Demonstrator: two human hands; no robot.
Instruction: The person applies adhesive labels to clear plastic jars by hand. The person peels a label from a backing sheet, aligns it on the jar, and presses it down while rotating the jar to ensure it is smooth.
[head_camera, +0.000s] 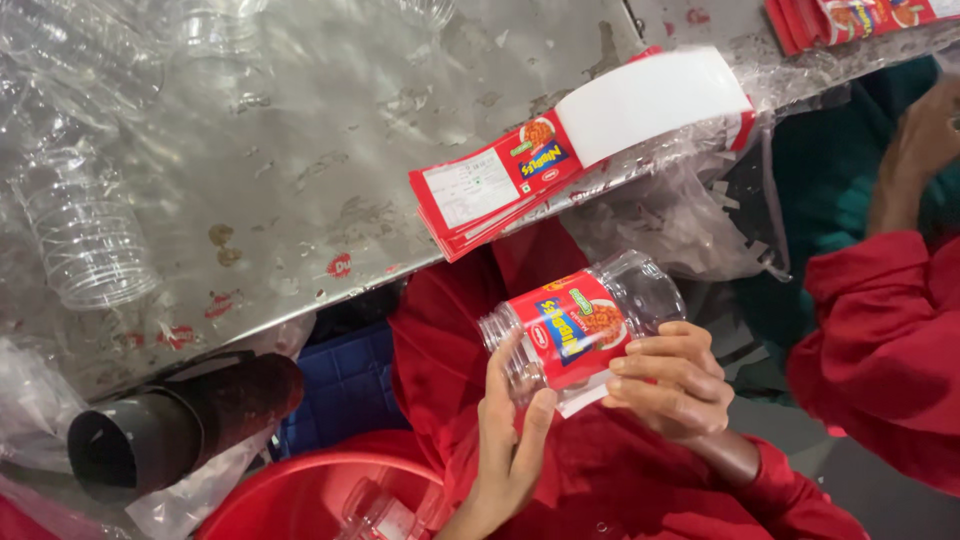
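**Both hands on 1 clear jar, red label half on**

The person's left hand (510, 440) and right hand (668, 380) share 1 clear plastic jar (585, 325), held tilted over the red-clothed lap, below the edge of the steel worktop (300, 150). Left grip: fingers straight and loosely curved around the jar's open neck end, thumb alongside. Right grip: fingers curled tight against the jar's lower side, pinching the white edge of the red label (570, 330) that wraps the jar's middle. The jar's base points up and away from both grips.

Just above the grips, a stack of flat red labels (560, 160) lies at the worktop edge, the top 1 partly turned white side up. Farther left of the grips, empty clear jars (85, 240) sit on the worktop. Below the left grip: a red tub (290, 495) with another clear jar inside. A dark tube (180, 420) lies beside it. Another person's red sleeve (880, 340) is at the right.
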